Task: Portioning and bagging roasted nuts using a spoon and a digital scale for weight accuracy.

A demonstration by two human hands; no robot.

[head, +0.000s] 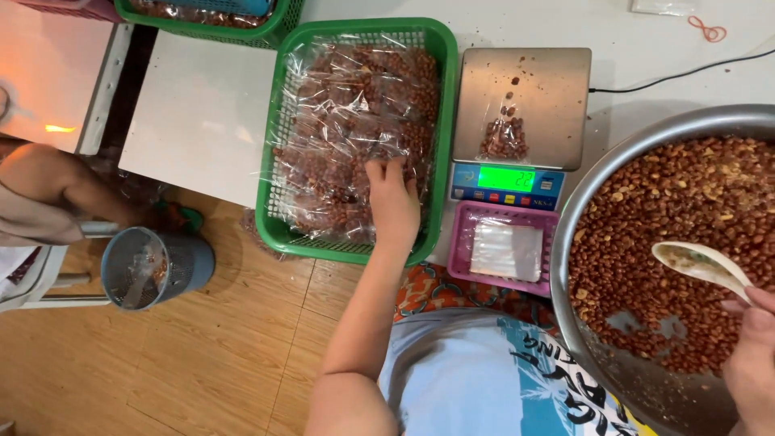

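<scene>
Left hand (393, 187): we reach it out over the green basket (440, 121), fingers curled down onto the clear bags of peanuts (355, 121) piled inside; fingertips touch the near-right part of the pile. Whether a bag is pinched between them we cannot tell.

Right hand (751, 355): clenched on the handle of a white spoon (698, 262), bowl of the spoon lying just above the loose peanuts (686, 210).

Metal basin (646, 137): at the right edge of the surface (202, 113), filled with the loose peanuts; bare metal shows at its near side.

Scale (521, 101): between basket and basin, steel pan on top, lit green display at its near edge.

Bag on scale (504, 137): small clear bag, partly filled, on the near half of the pan; a few stray nuts lie beyond it.

Pink tray (500, 250): just nearer than the scale, holding a stack of empty clear bags (507, 250).

Key relation: the bag on the scale lies between our two hands, to the right of the left hand and to the left of the spoon. The spoon's long axis runs from the right hand up-left, bowl toward the scale. The left hand is nearer.

Floor: a grey bin (153, 266) stands left of us; another person's arm (64, 190) shows at the left.
</scene>
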